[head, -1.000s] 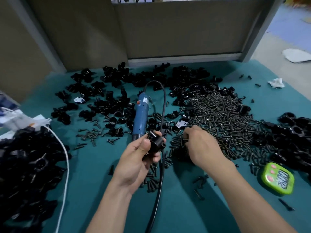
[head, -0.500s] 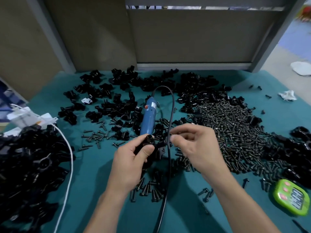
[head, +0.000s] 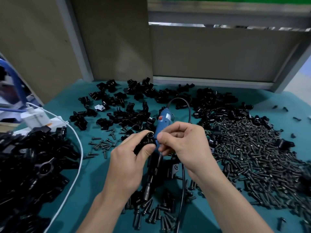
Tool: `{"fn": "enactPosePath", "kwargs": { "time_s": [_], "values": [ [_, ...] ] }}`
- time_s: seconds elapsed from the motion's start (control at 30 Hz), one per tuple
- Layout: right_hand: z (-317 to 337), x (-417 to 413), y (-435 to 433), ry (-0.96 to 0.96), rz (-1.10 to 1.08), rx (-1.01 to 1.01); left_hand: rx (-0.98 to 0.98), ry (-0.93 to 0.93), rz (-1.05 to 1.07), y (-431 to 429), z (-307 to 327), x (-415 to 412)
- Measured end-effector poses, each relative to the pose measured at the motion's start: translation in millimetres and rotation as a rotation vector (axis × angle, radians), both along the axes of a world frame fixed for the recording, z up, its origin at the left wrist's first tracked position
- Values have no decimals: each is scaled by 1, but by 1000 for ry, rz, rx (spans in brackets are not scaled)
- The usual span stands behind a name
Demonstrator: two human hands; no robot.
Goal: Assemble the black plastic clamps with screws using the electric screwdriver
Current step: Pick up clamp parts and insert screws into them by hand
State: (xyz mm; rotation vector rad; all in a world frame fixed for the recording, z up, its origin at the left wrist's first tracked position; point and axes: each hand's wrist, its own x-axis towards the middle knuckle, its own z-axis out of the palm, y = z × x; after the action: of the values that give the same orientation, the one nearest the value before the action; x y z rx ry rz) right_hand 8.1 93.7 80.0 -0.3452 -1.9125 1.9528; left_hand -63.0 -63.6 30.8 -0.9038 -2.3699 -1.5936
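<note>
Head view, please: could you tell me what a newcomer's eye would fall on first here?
At the centre, the left hand grips a black clamp while the right hand makes a pinch beside it. Behind them the blue screwdriver lies on the teal table, between a big pile of screws on the right and a heap of clamps on the left.

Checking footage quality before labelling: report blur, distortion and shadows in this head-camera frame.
Head view: wide-angle distortion splays the grey metal frame posts; the top edge is smeared with blur; the heap of black plastic clamps at left loses detail in darkness; soft shadows fall on the teal table cover; the single black plastic clamp in the left hand is sharp.
</note>
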Motion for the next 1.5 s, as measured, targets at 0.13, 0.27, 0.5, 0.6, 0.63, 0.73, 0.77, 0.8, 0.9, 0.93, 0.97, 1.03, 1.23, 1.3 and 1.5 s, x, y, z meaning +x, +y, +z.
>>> {"fn": "enactPosePath", "kwargs": {
  "time_s": [0.13,0.27,0.5,0.6,0.63,0.73,0.77,0.8,0.9,0.93,0.97,1.03,1.23,1.3,1.5],
  "values": [
    [-2,-4,2,-13,5,5,33,5,10,2,-2,1],
    [-6,-5,4,17,77,-94,53,-11,16,4,-4,1],
    [-12,-6,5,-74,65,33,16,53,15,6,-13,-3],
    [-17,-7,3,-126,5,178,36,51,20,7,-14,-2],
    [-17,-8,3,-133,4,221,42,55,21,6,-14,-3],
    [-13,-8,4,-162,70,332,38,45,28,4,-16,-6],
    [-12,-8,5,-165,95,348,37,34,30,4,-16,-7],
    [-11,-8,5,-166,103,355,40,25,28,3,-16,-7],
    [-9,-6,4,-183,62,435,40,11,1,3,-13,-5],
    [-9,-6,3,-185,52,464,40,16,1,3,-13,-4],
    [-10,-6,1,-184,42,502,44,22,6,3,-13,-3],
    [-10,-6,-2,-198,11,597,49,23,10,3,-12,-1],
    [-9,-5,-6,-269,27,739,56,36,-3,2,-9,3],
    [-9,-5,-4,-295,61,746,37,23,-22,2,-7,2],
    [-3,-3,5,-326,105,586,4,14,-47,2,-8,-3]
  ]
}}
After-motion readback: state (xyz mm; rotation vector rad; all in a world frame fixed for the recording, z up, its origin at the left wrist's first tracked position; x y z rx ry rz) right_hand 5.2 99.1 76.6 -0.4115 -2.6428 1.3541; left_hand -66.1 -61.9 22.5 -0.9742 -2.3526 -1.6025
